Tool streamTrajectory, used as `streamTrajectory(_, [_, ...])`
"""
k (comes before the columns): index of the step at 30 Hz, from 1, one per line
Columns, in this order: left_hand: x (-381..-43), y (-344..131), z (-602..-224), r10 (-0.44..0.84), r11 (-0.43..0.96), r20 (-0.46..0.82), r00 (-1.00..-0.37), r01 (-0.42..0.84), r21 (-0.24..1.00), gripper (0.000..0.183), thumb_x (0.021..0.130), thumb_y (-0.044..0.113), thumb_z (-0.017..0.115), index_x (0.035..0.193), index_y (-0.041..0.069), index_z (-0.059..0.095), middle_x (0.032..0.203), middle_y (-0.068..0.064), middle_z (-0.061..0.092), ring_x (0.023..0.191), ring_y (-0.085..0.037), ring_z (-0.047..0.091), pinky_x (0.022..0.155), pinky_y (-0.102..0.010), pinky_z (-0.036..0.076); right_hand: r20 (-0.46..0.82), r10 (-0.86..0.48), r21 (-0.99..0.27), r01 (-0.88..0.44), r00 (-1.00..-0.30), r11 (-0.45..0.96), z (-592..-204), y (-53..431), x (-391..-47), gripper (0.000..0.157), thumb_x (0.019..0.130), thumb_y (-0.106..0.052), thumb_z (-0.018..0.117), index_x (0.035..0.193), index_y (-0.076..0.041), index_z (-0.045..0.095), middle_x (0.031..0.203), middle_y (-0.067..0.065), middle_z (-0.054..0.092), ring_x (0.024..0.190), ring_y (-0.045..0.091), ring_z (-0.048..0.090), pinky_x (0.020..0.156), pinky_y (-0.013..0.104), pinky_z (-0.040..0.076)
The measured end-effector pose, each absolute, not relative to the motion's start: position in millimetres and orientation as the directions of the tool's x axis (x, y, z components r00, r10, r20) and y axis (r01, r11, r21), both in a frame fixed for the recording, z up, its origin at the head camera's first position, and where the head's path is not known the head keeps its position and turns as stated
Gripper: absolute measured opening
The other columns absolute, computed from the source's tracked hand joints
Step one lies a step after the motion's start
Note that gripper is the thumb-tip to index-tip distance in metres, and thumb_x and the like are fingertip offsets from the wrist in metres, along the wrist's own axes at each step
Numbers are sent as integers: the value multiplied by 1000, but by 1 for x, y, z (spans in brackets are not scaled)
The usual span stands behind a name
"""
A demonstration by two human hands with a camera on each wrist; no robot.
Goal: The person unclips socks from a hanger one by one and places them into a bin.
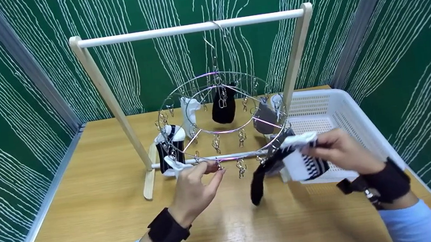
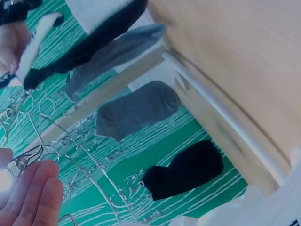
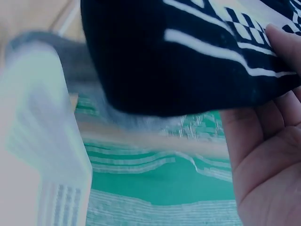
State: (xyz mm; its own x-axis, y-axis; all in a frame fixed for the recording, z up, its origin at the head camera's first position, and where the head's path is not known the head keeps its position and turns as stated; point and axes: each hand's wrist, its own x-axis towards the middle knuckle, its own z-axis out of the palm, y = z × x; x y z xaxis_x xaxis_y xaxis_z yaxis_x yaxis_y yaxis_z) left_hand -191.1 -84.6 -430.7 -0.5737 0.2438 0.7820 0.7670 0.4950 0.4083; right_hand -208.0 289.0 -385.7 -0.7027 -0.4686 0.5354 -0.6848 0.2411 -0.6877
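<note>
I have both hands full: my left hand point(image 1: 196, 186) pinches a small metal clip point(image 2: 28, 157) between thumb and fingers at the near rim of the round wire sock hanger point(image 1: 229, 159), and my right hand point(image 1: 341, 150) grips a black-and-white patterned ankle sock point(image 1: 298, 164) between thumb and fingers. Whether my squeeze has spread that clip's jaws, I cannot tell from here. What counts is the gap between clip and sock: the patterned sock is off to the right of the clip, beyond the hanger's right front edge, at about the same height, and the two are well apart. My left hand is already on the clip, so the right is the one with the distance to cover, leftward along the near rim. In between hangs a long black sock point(image 1: 258, 188), its lower end slanting down towards my left, just beside the patterned one, and I judge that the two could brush or snag. One vacant clip point(image 1: 241, 168) also dangles there, right next to my pinch. The patterned sock looks bunched in my grip, with white cloth at the top and a striped dark part towards my palm side, so I cannot read its long axis surely. Behind and below my right hand stands the white perforated basket point(image 1: 311, 106); the wooden rack point(image 1: 108, 95) carries the hanger.
</note>
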Motion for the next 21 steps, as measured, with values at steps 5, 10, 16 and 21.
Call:
streamTrajectory(5, [-192,-86,-431,245,488,779,-577,768,415,14,86,1,87,94,3,76,89,-10,83,79,-20,81,75,-30,66,461,-370,-742,-579,-807,338,-373,308,-216,14,91,20,70,98,12,78,91,-15,82,71,3,78,61,23,63])
streamTrajectory(10, [-192,-86,-432,241,494,785,-571,768,407,14,86,1,87,93,2,75,88,-10,83,80,-19,82,75,-29,66,398,-311,-759,-500,-863,416,-367,324,-227,7,95,15,70,95,14,77,79,-12,80,65,3,76,59,19,61])
streamTrajectory(16, [-191,-86,-432,238,497,785,-572,766,408,14,86,1,87,93,2,75,88,-9,82,80,-19,81,76,-29,66,370,-245,-753,-443,-896,486,-365,338,-242,8,97,7,73,100,13,79,78,-14,80,63,3,75,57,20,60])
streamTrajectory(21, [-190,-86,-432,237,503,782,-576,762,409,15,86,2,88,93,2,75,89,-9,83,80,-19,81,76,-30,66,320,-208,-761,-382,-924,525,-366,349,-254,15,100,1,73,106,14,78,78,-15,80,64,5,76,58,22,62])
